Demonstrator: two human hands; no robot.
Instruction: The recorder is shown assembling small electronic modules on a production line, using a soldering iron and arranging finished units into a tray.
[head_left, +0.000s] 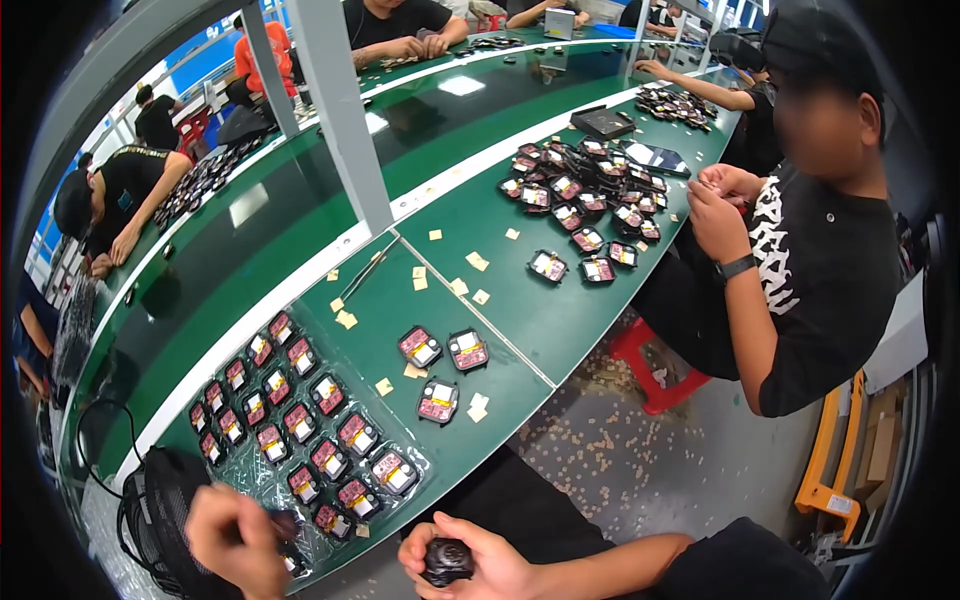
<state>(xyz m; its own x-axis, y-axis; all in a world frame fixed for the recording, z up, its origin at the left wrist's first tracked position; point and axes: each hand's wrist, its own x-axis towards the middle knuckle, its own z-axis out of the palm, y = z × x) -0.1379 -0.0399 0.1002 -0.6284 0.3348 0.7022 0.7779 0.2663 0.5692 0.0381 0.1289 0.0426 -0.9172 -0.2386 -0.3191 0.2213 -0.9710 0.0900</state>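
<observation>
My right hand [475,562] is wrapped round a small black rounded casing [447,561], held low near the table's front edge. My left hand [238,540] is curled and somewhat blurred over the near corner of a clear plastic tray [415,462]. A dark shape shows by its fingertips; whether it is held there I cannot make out. Rows of small black square housings [329,459] with pink circuit boards, white blocks and yellow strips fill the tray. Three similar housings [438,400] lie loose on the green table to the right of it.
Tweezers [366,272] and small beige squares [419,284] lie on the green table [500,400]. A black mesh bag [165,520] stands at left. A grey post [345,120] rises at the table's far edge. At right, a co-worker [800,260] sits beside a housing pile [590,185].
</observation>
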